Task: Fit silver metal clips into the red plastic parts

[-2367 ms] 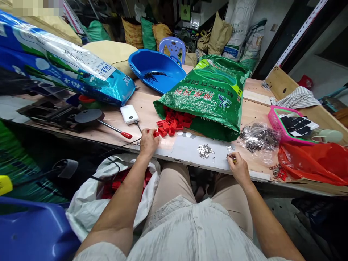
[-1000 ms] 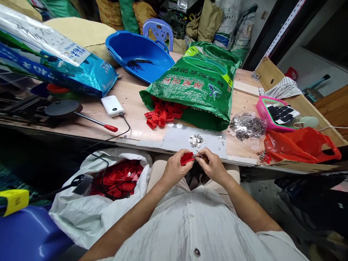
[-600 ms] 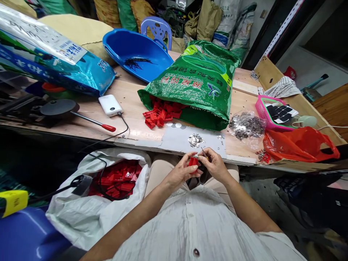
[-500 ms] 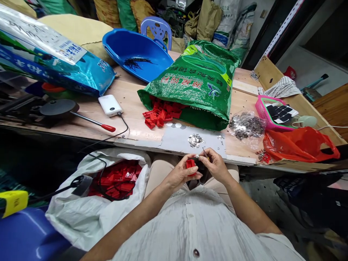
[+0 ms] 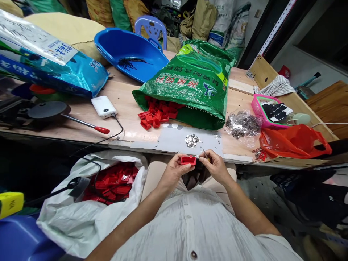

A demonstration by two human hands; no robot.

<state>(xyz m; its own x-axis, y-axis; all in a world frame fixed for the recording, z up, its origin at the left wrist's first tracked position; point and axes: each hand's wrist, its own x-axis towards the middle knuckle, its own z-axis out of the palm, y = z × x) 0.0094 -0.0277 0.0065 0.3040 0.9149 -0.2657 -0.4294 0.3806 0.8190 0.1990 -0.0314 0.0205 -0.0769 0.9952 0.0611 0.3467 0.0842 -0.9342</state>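
My left hand (image 5: 175,169) is closed on a small red plastic box (image 5: 188,160), its open side facing up toward me. Close by on the right, my right hand (image 5: 215,167) is closed around a slim tool (image 5: 206,155) with a dark shaft and a yellowish part; its exact kind is unclear. The right fingertips also meet near the box's right end, where a tiny light piece is too small to make out. In front of both hands, a pile of small shiny metal pieces (image 5: 192,140) lies on a grey sheet (image 5: 171,139) at the table edge.
Red plastic parts (image 5: 154,116) spill from a green bag (image 5: 187,79). A white sack (image 5: 67,217) holding more red parts stands at left. Also around are a blue basin (image 5: 149,61), white power bank (image 5: 104,106), red-tipped lever (image 5: 101,129), pink basket (image 5: 257,108) and orange-red plastic bag (image 5: 293,141).
My left hand has turned the red box so it now lies lengthwise with its opening visible. The right fingers with the tool stay close to its right end. The view has shifted slightly.
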